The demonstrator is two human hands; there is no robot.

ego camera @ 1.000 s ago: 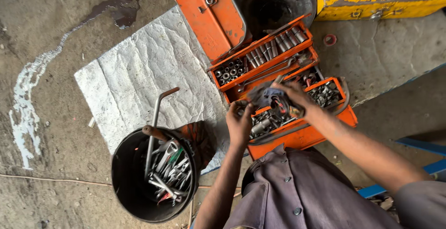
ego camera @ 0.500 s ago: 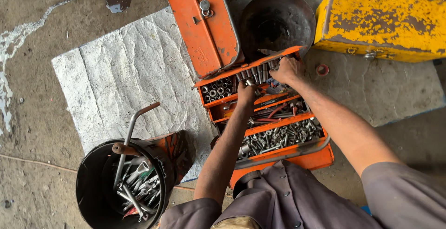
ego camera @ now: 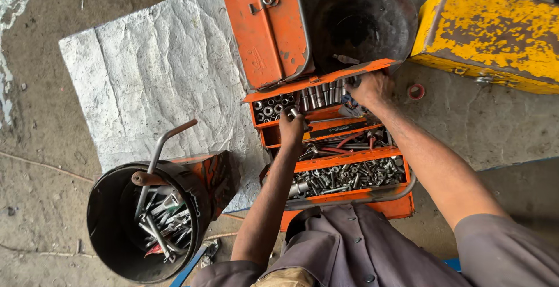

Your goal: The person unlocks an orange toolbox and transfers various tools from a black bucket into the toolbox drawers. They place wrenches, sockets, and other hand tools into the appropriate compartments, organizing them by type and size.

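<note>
Both hands have shifted little: left hand [ego camera: 291, 127] pinches a socket [ego camera: 293, 112] at frame centre; right hand [ego camera: 368, 89] grips the orange toolbox [ego camera: 326, 127] upper tray edge.

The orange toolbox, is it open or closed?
Open. The orange toolbox has its lid swung back and its trays fanned out, showing sockets and bolts. Both hands, left hand and right hand, reach inside.

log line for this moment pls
left hand picking socket from top tray | right hand gripping tray's far end | toolbox open
</note>
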